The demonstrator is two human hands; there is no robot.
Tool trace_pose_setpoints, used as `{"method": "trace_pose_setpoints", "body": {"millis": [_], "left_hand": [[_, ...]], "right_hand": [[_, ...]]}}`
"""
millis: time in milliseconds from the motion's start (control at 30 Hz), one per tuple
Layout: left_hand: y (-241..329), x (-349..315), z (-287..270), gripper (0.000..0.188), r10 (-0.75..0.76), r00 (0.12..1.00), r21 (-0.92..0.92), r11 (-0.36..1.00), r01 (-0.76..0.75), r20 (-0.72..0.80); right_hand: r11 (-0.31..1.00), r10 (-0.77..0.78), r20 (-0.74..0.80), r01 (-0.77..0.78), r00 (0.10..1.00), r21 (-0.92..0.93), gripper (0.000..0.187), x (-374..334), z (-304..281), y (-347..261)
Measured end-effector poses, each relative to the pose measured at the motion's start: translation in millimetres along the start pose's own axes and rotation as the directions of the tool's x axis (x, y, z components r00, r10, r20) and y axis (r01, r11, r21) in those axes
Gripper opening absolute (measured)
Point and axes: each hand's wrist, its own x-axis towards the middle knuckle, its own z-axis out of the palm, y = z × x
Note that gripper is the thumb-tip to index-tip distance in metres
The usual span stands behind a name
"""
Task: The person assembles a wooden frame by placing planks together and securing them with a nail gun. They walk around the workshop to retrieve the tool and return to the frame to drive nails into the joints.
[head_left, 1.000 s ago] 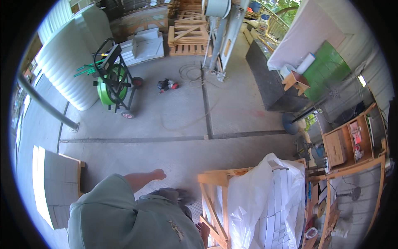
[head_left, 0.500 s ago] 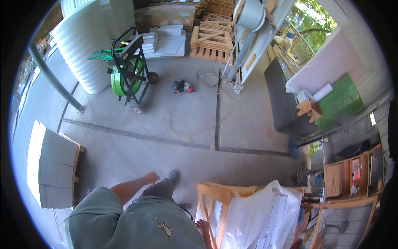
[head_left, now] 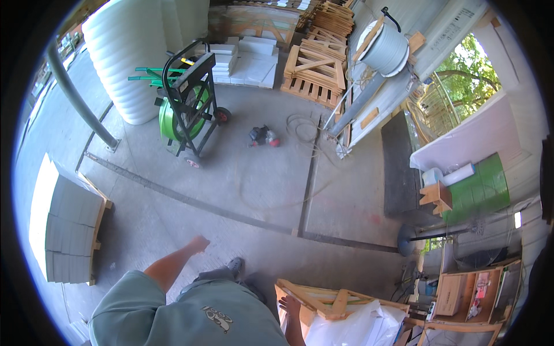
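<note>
My left hand [head_left: 199,245] hangs out in front of my body, over the grey concrete floor, touching nothing I can see. Its back faces up, and its small, blurred fingers do not show clearly. At my right side, my right hand [head_left: 289,304] has its fingers spread and nothing in it. It hangs beside the edge of a wooden-framed crate [head_left: 323,303], and I cannot tell whether it touches the wood. White plastic sheeting [head_left: 358,326] covers the crate's load.
A strapping cart [head_left: 187,109] with a green reel stands ahead. A red-and-black power tool [head_left: 264,136] and a coiled hose [head_left: 303,130] lie on the floor. Grey stacked panels [head_left: 72,225] are at left, wooden frames [head_left: 314,69] at the back, a pedestal fan base [head_left: 407,239] at right.
The view has shifted as I moved; the crate now sits lower in the picture. My left arm reaches further forward, and my right hand has come into fuller view beside the crate.
</note>
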Motion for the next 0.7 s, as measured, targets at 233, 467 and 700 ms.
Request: {"method": "trace_pose_setpoints", "body": {"millis": [233, 467, 700], "left_hand": [[0.3, 10.9, 14.5, 0.036, -0.273, 0.962, -0.165, 0.948, 0.274, 0.029], [55.1, 20.9, 5.3, 0.037, -0.349, 0.937, -0.395, 0.86, 0.323, 0.005], [120.8, 56.3, -28.4, 0.032, -0.215, 0.975, -0.445, 0.88, 0.168, -0.057]], "right_hand": [[0.962, 0.064, 0.088, -0.038, 0.994, -0.27, 0.022, 73.8, 7.8, -53.3], [0.925, 0.309, 0.011, -0.297, 0.951, -0.238, 0.019, 190.7, 9.3, -161.9], [0.789, -0.018, 0.165, 0.116, 0.986, -0.603, 0.028, 301.5, 84.1, -332.1]]}}
